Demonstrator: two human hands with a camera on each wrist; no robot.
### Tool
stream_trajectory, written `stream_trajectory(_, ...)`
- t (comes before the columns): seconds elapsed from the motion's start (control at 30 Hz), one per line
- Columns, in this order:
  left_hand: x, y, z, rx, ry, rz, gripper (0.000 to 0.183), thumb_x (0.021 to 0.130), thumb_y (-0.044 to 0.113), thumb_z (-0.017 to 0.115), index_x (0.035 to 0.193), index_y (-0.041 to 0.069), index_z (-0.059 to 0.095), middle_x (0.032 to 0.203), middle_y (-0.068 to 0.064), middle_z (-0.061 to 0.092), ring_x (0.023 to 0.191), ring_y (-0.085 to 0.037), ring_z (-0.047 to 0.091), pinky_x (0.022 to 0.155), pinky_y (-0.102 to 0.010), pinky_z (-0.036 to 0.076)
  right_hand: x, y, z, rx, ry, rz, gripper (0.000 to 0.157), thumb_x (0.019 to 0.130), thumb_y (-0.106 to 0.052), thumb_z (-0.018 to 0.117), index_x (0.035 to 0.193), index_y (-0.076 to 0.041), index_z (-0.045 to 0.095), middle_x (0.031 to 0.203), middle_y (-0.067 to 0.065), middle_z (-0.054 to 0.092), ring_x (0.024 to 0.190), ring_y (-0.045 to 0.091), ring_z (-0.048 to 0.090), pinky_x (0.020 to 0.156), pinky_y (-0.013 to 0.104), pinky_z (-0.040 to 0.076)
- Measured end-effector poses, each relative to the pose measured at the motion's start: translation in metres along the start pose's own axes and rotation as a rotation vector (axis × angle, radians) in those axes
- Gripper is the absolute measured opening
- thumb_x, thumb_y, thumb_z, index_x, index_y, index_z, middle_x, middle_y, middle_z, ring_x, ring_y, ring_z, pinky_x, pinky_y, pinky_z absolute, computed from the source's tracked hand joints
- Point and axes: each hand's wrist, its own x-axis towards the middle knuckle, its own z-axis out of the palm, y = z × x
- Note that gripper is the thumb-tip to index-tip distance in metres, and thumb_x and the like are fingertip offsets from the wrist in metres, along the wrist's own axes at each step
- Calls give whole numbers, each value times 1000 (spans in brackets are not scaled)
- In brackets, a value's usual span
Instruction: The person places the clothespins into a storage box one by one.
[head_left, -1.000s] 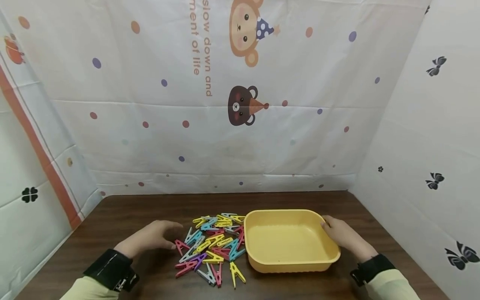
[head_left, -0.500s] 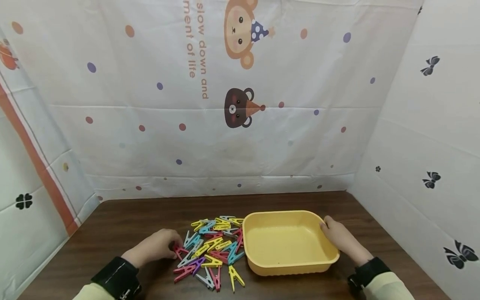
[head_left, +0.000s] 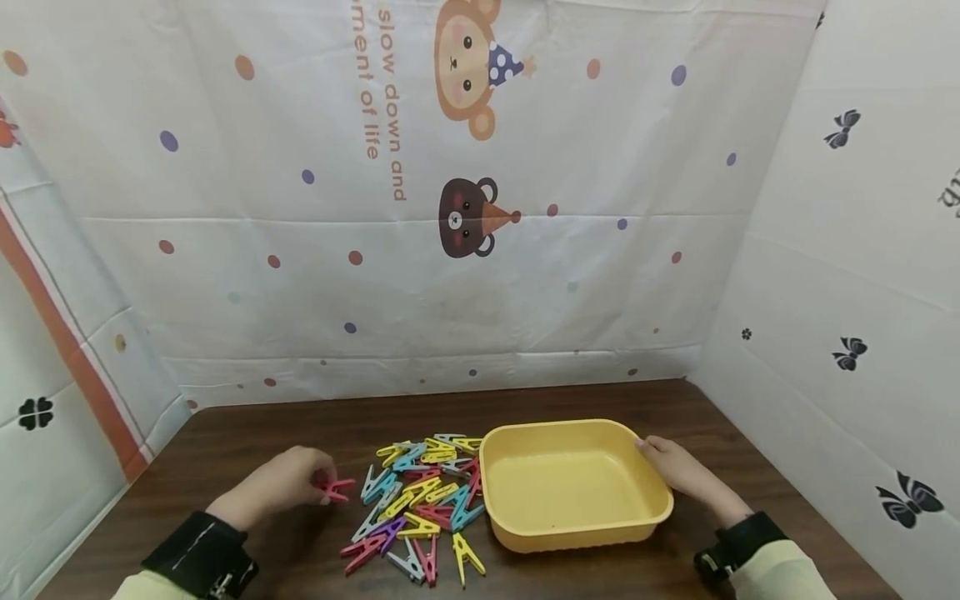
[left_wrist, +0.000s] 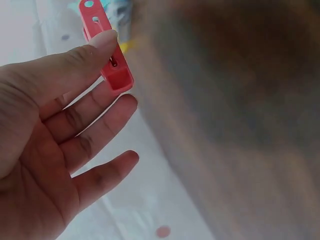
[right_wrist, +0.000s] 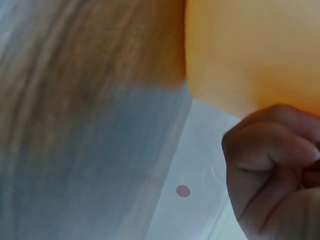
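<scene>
In the head view my left hand (head_left: 288, 483) pinches a red clothespin (head_left: 336, 490) to the left of a loose pile of clothespins (head_left: 420, 492). The left wrist view shows that clothespin (left_wrist: 106, 47) between thumb and forefinger, the other fingers spread below it. My right hand (head_left: 678, 471) grips the right rim of a yellow plastic basin (head_left: 573, 525), thumb at the rim. In the right wrist view the fingers (right_wrist: 270, 145) of that hand are curled against the basin's outer wall (right_wrist: 240, 60). No clothespins lie inside the basin.
The pile mixes yellow, blue, grey, red and purple clothespins and nearly meets the basin's left side. Under everything is a dark wooden table (head_left: 300, 425). Printed white cloth (head_left: 405, 300) hangs behind it and along both sides.
My left hand reached the pile's left edge, took hold of the red clothespin and drew back left with it. My right hand keeps its hold on the basin; the head view shifted slightly.
</scene>
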Motion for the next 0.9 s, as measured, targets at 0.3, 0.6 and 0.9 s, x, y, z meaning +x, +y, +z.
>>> stream_trajectory(0.3, 14, 38, -24, -63, 172, 146, 10, 85, 15, 81, 89, 11, 72, 78, 7, 69, 70, -1, 58, 62, -23, 47, 1, 9, -3, 119, -82, -34, 38, 110, -29, 46, 85, -2, 53, 56, -5, 45, 44, 6, 38, 44, 19, 35)
stream_trajectory(0.6, 48, 110, -21, -12, 148, 283, 7, 88, 14, 79, 92, 11, 74, 83, 3, 72, 73, -4, 61, 66, -20, 51, 4, 8, 0, -39, 36, -42, 38, 108, -28, 49, 78, -5, 49, 61, -3, 45, 51, 10, 46, 49, 23, 39)
stream_trajectory(0.9, 88, 173, -1, 41, 52, 339, 8, 90, 17, 79, 93, 10, 76, 87, 0, 73, 74, -7, 59, 67, -22, 51, 1, 1, 3, -146, 104, -39, 35, 108, -22, 50, 76, -7, 48, 61, -2, 43, 52, 12, 46, 50, 24, 38)
